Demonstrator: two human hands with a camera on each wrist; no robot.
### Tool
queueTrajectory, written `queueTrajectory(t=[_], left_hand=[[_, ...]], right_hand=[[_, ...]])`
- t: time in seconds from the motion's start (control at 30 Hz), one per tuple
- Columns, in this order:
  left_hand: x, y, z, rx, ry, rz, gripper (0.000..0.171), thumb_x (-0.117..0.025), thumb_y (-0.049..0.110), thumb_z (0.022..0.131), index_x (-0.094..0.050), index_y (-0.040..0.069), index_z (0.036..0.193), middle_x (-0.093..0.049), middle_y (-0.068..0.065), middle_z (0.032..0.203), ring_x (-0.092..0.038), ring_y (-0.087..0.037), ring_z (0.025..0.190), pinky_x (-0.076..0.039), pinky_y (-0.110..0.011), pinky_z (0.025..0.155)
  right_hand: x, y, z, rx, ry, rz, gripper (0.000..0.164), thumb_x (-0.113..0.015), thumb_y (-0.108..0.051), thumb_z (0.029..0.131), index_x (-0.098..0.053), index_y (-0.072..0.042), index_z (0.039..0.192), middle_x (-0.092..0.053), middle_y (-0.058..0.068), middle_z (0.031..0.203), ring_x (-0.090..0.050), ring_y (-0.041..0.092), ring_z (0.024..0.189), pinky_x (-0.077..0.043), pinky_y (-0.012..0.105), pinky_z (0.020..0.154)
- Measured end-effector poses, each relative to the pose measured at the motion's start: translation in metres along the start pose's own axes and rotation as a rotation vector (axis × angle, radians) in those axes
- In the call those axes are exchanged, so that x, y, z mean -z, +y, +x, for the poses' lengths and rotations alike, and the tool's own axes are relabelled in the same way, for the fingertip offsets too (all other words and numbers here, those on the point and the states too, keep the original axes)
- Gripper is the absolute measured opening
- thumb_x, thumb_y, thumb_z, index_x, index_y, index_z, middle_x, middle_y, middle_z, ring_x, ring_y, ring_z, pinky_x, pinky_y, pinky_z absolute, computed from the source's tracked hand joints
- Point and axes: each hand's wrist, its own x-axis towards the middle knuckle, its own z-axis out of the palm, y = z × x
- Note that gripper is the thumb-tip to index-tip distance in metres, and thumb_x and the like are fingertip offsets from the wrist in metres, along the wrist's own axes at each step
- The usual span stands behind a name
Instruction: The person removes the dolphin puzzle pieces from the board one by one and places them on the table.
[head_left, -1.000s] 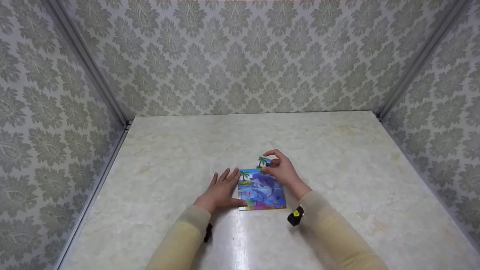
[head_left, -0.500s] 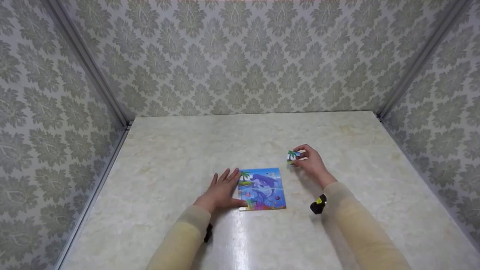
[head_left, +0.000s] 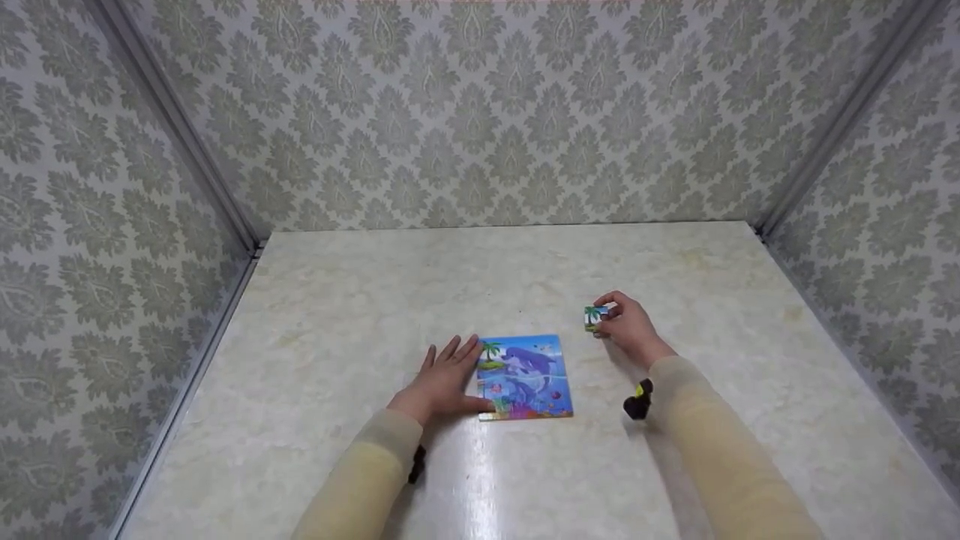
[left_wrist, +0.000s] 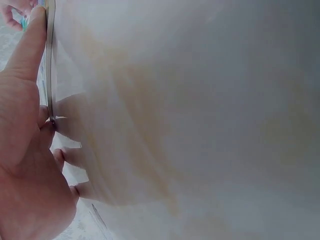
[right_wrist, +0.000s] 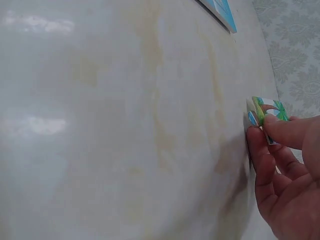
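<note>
A square dolphin jigsaw puzzle (head_left: 525, 379) in blue and purple lies flat on the table, with a palm tree at its upper left. Along its left edge rests my left hand (head_left: 442, 382), fingers spread and straight; the thumb lies over the puzzle's lower left corner. In the left wrist view that hand (left_wrist: 30, 145) is beside the puzzle's thin edge (left_wrist: 49, 65). To the right of the puzzle, my right hand (head_left: 630, 327) pinches a small puzzle piece (head_left: 592, 318) with a green palm tree. The right wrist view shows the piece (right_wrist: 274, 107) tilted up between thumb and fingers, its knob visible.
The pale marbled table (head_left: 360, 285) is bounded by patterned wall panels (head_left: 480, 112) at the back and sides. Black wrist camera mounts (head_left: 637, 401) hang by both sleeves. A corner of the puzzle (right_wrist: 220, 12) shows at the top of the right wrist view.
My right hand has moved right, away from the puzzle's top edge, with the palm tree piece held in it. The left hand and the puzzle have stayed in place.
</note>
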Motion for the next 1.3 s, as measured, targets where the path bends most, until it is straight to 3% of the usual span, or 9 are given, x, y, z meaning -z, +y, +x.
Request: queueTrajectory(t=[0.3, 0.57, 0.8, 1.07, 1.3], left_hand=[[0.000, -0.001, 0.000, -0.007, 0.010, 0.006, 0.111, -0.074, 0.065, 0.084, -0.020, 0.014, 0.166, -0.012, -0.002, 0.175, -0.006, -0.033, 0.163, -0.002, -0.064, 0.129], [0.000, 0.000, 0.000, 0.001, 0.006, 0.010, 0.111, -0.073, 0.066, 0.085, -0.019, 0.016, 0.166, -0.012, -0.001, 0.175, -0.006, -0.032, 0.163, -0.002, -0.064, 0.129], [-0.001, -0.002, 0.000, -0.008, 0.014, 0.008, 0.111, -0.074, 0.065, 0.084, -0.019, 0.015, 0.166, -0.012, -0.003, 0.175, -0.007, -0.034, 0.163, -0.003, -0.065, 0.128], [-0.001, -0.002, 0.000, -0.015, 0.011, -0.004, 0.110, -0.074, 0.064, 0.085, -0.019, 0.014, 0.166, -0.012, -0.003, 0.175, -0.006, -0.034, 0.163, -0.002, -0.065, 0.128], [-0.002, -0.002, 0.000, -0.013, 0.007, 0.003, 0.111, -0.074, 0.064, 0.085, -0.017, 0.016, 0.167, -0.011, -0.001, 0.175, -0.004, -0.031, 0.163, 0.000, -0.063, 0.129]], right_hand=[[-0.001, 0.006, 0.003, 0.030, -0.005, -0.140, 0.036, -0.061, 0.002, 0.098, -0.057, -0.006, 0.133, -0.057, 0.016, 0.115, -0.058, 0.024, 0.100, -0.054, 0.026, 0.081], [0.000, 0.009, 0.005, -0.011, 0.003, -0.219, 0.047, -0.066, -0.006, 0.098, -0.050, -0.008, 0.142, -0.048, 0.021, 0.136, -0.050, 0.030, 0.113, -0.046, 0.044, 0.101], [0.001, 0.004, 0.004, -0.078, 0.025, -0.111, 0.052, -0.063, -0.017, 0.100, -0.042, -0.009, 0.147, -0.047, 0.020, 0.140, -0.050, 0.033, 0.124, -0.045, 0.049, 0.108], [-0.003, -0.005, -0.001, -0.023, 0.046, -0.059, 0.055, -0.062, -0.019, 0.101, -0.040, -0.006, 0.150, -0.047, 0.021, 0.137, -0.051, 0.036, 0.125, -0.048, 0.048, 0.101], [-0.011, -0.017, -0.004, 0.045, 0.042, -0.039, 0.053, -0.063, -0.018, 0.101, -0.044, -0.005, 0.148, -0.050, 0.020, 0.133, -0.055, 0.031, 0.113, -0.052, 0.038, 0.087]])
